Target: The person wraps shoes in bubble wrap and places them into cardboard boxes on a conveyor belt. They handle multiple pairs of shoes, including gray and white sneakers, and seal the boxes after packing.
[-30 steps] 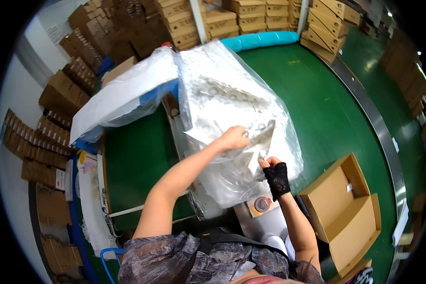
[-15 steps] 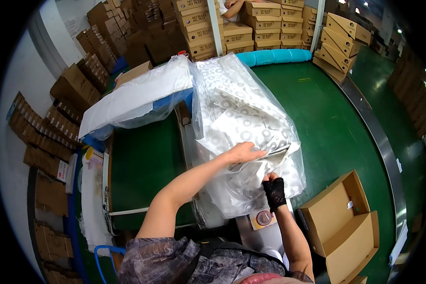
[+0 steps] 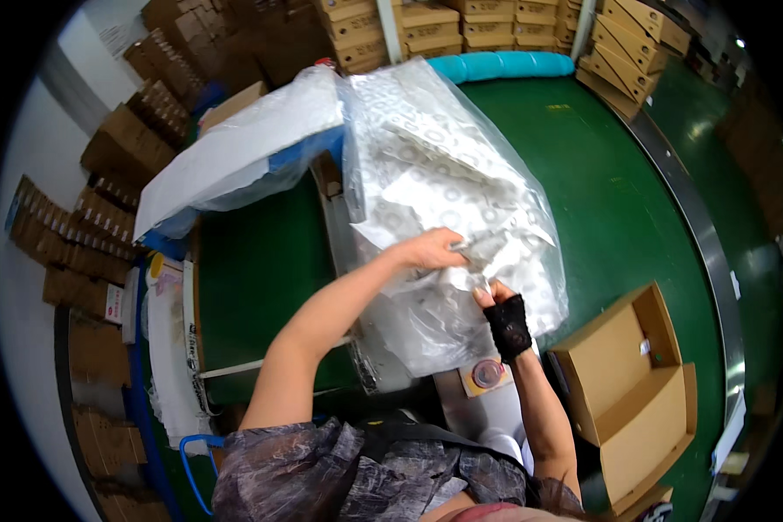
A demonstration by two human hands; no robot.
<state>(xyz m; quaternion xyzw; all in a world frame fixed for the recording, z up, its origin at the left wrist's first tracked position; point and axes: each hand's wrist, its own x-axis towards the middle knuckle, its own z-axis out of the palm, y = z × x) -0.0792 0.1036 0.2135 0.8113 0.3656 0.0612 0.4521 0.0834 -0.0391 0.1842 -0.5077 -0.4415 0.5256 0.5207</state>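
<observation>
White tissue paper printed with grey rings lies in a crumpled pile on a clear plastic sheet. Over its near part, my left hand has its fingers closed on an edge of the paper. My right hand, in a black mesh fingerless glove, pinches a crumpled part of the same paper just to the right and nearer me. Below the right wrist, a round dark-red item rests on a small yellowish card at the bench edge.
An open brown shoebox stands at the right on the green belt. White sheets under plastic lie at the left on a blue support. Stacked shoeboxes and a turquoise padded roll line the far side.
Both hands have drawn closer together, and the near paper has bunched up between them. The whole view has shifted slightly, with the pile now higher in it.
</observation>
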